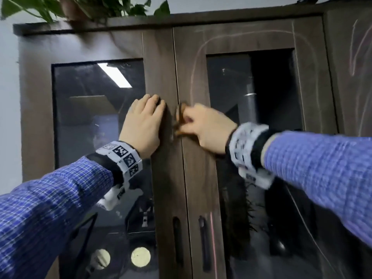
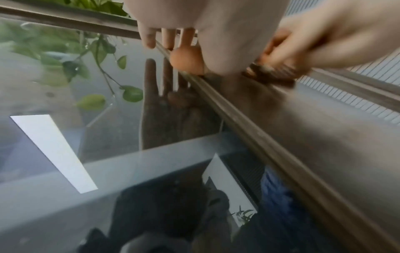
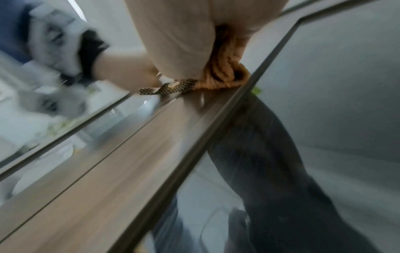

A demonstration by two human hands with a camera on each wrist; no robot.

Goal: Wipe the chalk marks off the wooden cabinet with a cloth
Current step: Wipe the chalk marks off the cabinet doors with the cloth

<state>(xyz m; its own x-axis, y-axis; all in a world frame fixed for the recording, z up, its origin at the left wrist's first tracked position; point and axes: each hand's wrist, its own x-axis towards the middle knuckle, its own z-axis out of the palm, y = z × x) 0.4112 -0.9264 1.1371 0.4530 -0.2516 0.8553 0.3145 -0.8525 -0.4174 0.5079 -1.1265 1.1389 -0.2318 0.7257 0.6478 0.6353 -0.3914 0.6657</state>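
A dark wooden cabinet (image 1: 161,57) with two glass doors fills the head view. Pale chalk marks (image 1: 194,77) loop round the right door's frame, and more chalk marks (image 1: 356,47) streak the side panel. My left hand (image 1: 144,122) lies flat with straight fingers on the left door's inner stile, its fingers (image 2: 166,37) spread along the glass edge. My right hand (image 1: 203,127) grips a bunched orange-brown cloth (image 1: 180,115) against the right door's stile beside the centre seam. The cloth (image 3: 225,75) bulges below the palm, with a checkered edge (image 3: 173,88).
A leafy plant (image 1: 80,9) hangs over the cabinet top. Two dark slot handles (image 1: 177,238) sit low by the seam, a pink chalk line (image 1: 213,238) beside them. The glass panes (image 1: 96,121) reflect a ceiling light and the room.
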